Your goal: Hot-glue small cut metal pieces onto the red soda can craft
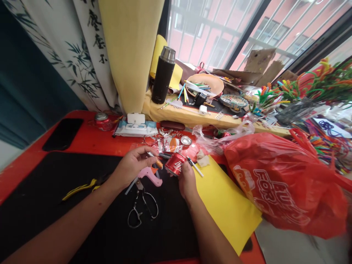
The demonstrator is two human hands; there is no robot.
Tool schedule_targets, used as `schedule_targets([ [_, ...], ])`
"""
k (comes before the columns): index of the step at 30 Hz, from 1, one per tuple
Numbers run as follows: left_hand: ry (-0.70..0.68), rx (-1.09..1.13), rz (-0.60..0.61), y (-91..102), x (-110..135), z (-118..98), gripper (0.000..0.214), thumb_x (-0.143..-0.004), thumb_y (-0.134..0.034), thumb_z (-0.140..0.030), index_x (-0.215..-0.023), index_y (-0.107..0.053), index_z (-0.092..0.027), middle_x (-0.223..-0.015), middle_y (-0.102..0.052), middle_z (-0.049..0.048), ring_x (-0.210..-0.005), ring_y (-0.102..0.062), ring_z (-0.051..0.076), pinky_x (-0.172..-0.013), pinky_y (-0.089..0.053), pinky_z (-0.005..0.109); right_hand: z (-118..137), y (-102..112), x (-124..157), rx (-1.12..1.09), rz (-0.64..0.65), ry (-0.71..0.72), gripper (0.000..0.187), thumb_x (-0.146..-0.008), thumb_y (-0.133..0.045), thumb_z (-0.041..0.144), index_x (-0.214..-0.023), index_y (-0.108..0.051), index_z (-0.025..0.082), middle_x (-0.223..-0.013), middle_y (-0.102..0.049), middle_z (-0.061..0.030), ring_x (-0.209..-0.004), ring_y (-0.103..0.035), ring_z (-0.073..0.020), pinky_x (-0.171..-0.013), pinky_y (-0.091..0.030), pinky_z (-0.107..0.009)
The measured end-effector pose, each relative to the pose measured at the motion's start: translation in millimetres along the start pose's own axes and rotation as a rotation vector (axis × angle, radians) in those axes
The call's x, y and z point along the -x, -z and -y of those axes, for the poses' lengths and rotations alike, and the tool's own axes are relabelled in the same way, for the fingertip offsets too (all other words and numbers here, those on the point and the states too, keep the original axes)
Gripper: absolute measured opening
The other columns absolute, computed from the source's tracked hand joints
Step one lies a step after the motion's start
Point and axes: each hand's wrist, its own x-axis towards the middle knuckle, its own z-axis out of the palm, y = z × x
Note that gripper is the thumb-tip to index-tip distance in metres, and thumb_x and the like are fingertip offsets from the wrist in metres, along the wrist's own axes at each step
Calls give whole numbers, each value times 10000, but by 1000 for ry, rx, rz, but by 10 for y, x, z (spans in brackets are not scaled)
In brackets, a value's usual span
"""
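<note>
My left hand (137, 165) pinches a slim orange and silver piece (157, 161) between thumb and fingertips; I cannot make out its exact kind. In my right hand (188, 179) is a short red soda can (175, 164) with white lettering, tilted on its side. The two held things are close together but apart. Below my left hand lies a pink glue gun (150, 176), its nozzle end partly hidden. Scissors (143, 209) rest on the black mat, handles toward me. Yellow-handled pliers (79, 189) lie left of my forearm, partly covered by it. A white pen (195, 167) is beside the can.
A yellow sheet (225, 205) lies at right, beside a bulky red plastic bag (286, 183). Cut can scraps (172, 144), a wipes pack (136, 126) and another red can (103, 121) line the back. A black thermos (164, 75) stands on the sill; a phone (63, 134) lies left.
</note>
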Motion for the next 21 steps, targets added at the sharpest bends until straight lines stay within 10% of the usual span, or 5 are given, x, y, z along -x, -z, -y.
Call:
schedule_targets([
  [4,-22,-12,-21,-5,-6,26,304,-774,-963,-406,-916,-788,-203,-882,-823,31,-717,-747,173,-676,-599,290,62,-26,36,-36,92,-38,709,-874,-706,922,-956,-710,218,-623,-669,-11,-584,-674,-230,-499,-473,-290],
  [21,37,137,-70,-19,-27,105,370,-730,-1028,-427,-930,-830,-187,-836,-832,46,-700,-770,174,-637,-580,254,9,32,47,-94,83,17,541,-809,-953,682,-1068,-798,233,-922,-762,-30,-697,-636,-182,-562,-558,-270],
])
